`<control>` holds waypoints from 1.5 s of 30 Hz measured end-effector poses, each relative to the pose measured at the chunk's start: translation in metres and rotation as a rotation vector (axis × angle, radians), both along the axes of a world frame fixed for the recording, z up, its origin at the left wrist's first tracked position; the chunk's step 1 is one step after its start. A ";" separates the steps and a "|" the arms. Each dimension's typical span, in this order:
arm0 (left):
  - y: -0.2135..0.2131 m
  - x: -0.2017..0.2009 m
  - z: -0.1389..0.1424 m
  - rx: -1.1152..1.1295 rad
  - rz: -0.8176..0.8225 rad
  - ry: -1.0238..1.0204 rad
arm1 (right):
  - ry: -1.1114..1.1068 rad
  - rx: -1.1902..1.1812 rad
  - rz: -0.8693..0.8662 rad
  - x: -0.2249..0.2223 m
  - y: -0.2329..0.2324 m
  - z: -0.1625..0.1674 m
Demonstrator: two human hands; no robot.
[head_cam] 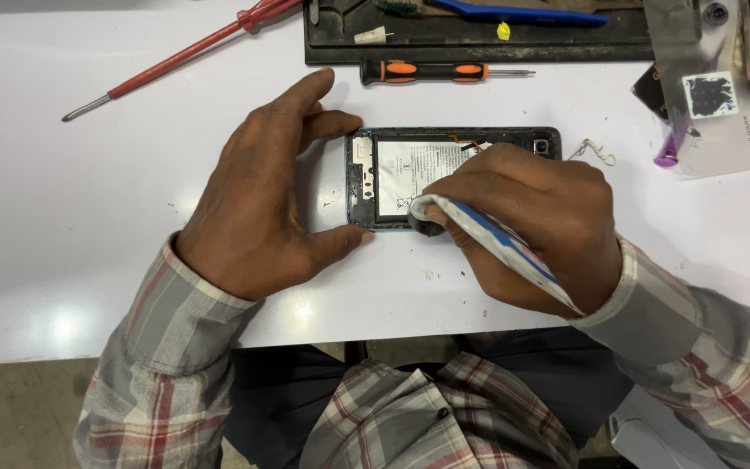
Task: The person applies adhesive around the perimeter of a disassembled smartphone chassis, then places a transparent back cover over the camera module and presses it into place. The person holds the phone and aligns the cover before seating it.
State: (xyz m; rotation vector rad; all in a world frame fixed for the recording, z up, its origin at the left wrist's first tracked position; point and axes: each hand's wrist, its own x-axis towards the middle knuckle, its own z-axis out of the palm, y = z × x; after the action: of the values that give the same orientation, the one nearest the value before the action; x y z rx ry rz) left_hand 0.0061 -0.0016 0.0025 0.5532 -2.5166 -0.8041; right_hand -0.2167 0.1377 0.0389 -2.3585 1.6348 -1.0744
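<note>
An opened phone (392, 174) lies back-up on the white table (62, 217), its battery and inner frame exposed. My left hand (258, 195) braces the phone's left end, thumb at the near edge and fingers at the far corner. My right hand (536, 226) rests over the phone's right half and grips a squeezed white-and-blue tube (501, 243), whose dark nozzle touches the phone's near edge beside the battery.
A black-and-orange screwdriver (436, 71) lies just beyond the phone. A long red screwdriver (175, 56) lies at the far left. A black tray (479, 39) with tools sits at the back. A clear phone back cover (718, 95) and a small wire clip (596, 152) lie right.
</note>
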 end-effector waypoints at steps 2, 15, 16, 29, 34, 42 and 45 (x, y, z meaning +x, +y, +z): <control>0.000 -0.001 -0.001 -0.004 -0.002 0.003 | -0.021 -0.007 0.002 0.000 -0.001 0.000; 0.001 0.000 0.001 -0.012 -0.005 0.024 | -0.020 -0.030 0.053 0.004 -0.006 0.000; 0.001 0.001 0.002 -0.014 -0.009 0.028 | -0.025 -0.004 0.067 0.004 -0.007 0.000; 0.001 0.001 0.002 -0.007 -0.026 0.044 | -0.055 0.002 0.093 0.010 -0.011 0.000; 0.000 -0.001 0.001 -0.014 -0.027 0.049 | -0.050 0.005 0.102 0.011 -0.012 0.000; 0.000 -0.001 0.001 -0.016 -0.021 0.046 | -0.056 -0.008 0.099 0.014 -0.014 0.000; 0.001 0.000 0.002 -0.010 -0.017 0.048 | -0.045 0.062 0.110 0.013 -0.015 -0.001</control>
State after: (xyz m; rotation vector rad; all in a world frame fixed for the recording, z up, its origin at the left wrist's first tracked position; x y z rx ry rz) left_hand 0.0065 -0.0008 0.0042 0.5039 -2.4833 -0.8009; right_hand -0.2033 0.1224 0.0379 -2.3368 1.4828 -1.0336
